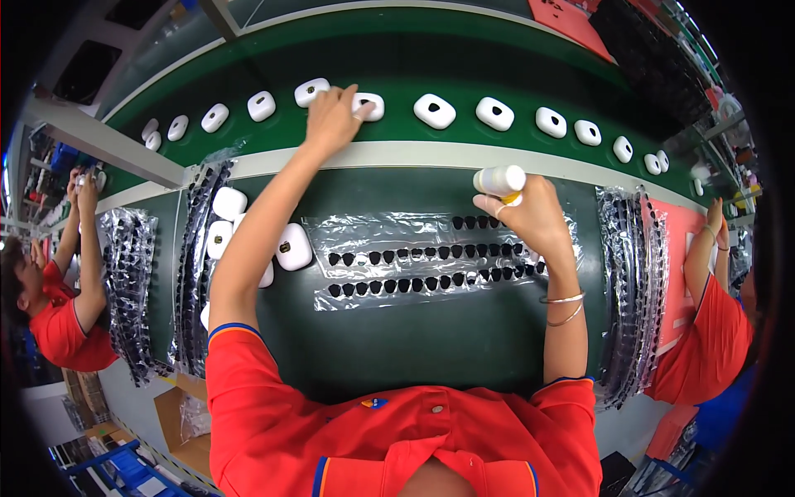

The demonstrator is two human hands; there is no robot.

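On green belt (465,108), white unit (376,103) at L hand (330,123); L grip: can't tell. R hand (534,214) grasps white bottle (493,180) nr film sheet (364,234) w/ blk pcs (444,252). Risk: bottle leak could foul blk pcs; stray L nudge could skew unit.

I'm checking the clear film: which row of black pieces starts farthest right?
The top row: the film left of it is bare, while the middle row and bottom row begin much farther left.
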